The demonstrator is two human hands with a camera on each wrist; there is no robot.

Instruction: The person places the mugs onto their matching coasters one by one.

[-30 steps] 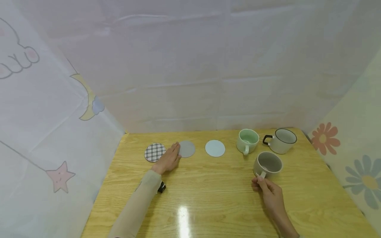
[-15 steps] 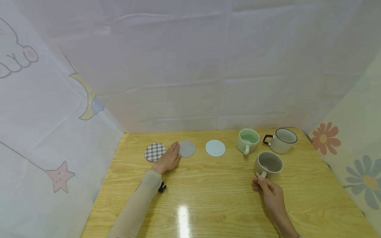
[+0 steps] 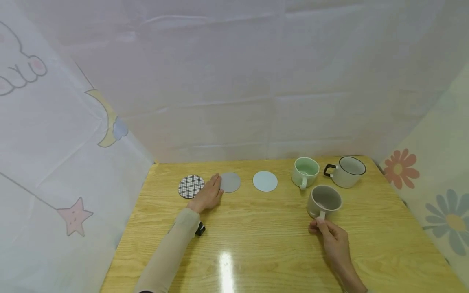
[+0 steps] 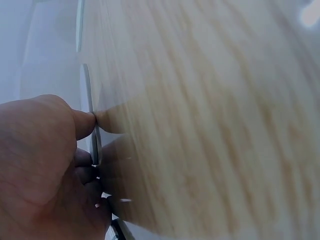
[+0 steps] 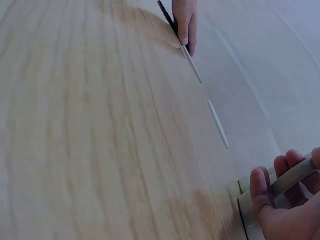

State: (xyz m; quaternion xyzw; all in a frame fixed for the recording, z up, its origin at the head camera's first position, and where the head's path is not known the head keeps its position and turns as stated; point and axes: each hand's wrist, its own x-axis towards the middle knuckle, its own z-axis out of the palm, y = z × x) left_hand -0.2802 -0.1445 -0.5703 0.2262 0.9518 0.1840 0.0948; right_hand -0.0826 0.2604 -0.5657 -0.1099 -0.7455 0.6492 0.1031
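My left hand (image 3: 208,195) lies on the table with its fingers straight, at the left edge of a plain grey round coaster (image 3: 230,182). In the left wrist view the thumb touches the rim of that coaster (image 4: 88,85). My right hand (image 3: 334,240) pinches the handle of a grey mug (image 3: 324,201) between thumb and fingers. The right wrist view shows those fingers curled round the handle (image 5: 296,175), with most of the mug out of frame. Behind the grey mug stand a pale green mug (image 3: 305,172) and a white mug with a black rim (image 3: 348,172).
A black-and-white checked coaster (image 3: 191,186) lies left of the left hand, and a pale blue coaster (image 3: 265,181) sits right of the grey one. The wooden table (image 3: 256,244) meets a hanging cloth (image 3: 234,81) at the back; printed cloths also stand at both sides.
My right hand has shifted the grey mug a little to the left, and its handle has turned more toward me. My left hand stays at the grey coaster.
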